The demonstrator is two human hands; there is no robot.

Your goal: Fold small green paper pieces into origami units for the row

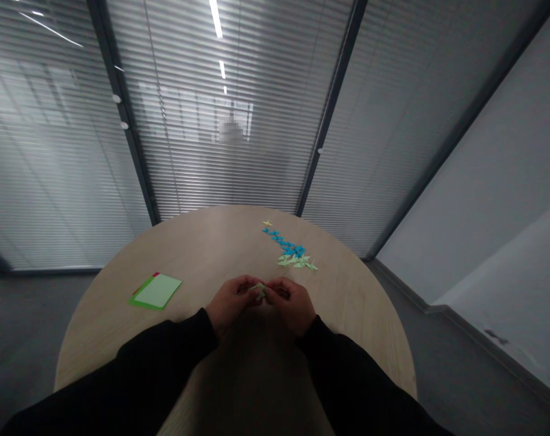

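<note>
Near the middle of the table, my left hand (232,301) and my right hand (293,303) meet over a small piece of folded pale green paper (259,290). Fingers and thumbs of both hands pinch it, one hand at each side. Much of the paper is hidden by the fingers, so its full shape cannot be made out. Just beyond my right hand lies a group of pale green folded paper pieces (297,261), pointed like small birds. Several blue folded pieces (289,244) trail away behind them, ending at a yellow one (267,223).
A stack of square paper sheets (158,292), pale green on top with brighter green and red edges below, lies on the left of the round wooden table (347,303). Glass panels with blinds (229,175) stand behind the table, and a white wall (497,242) is at right.
</note>
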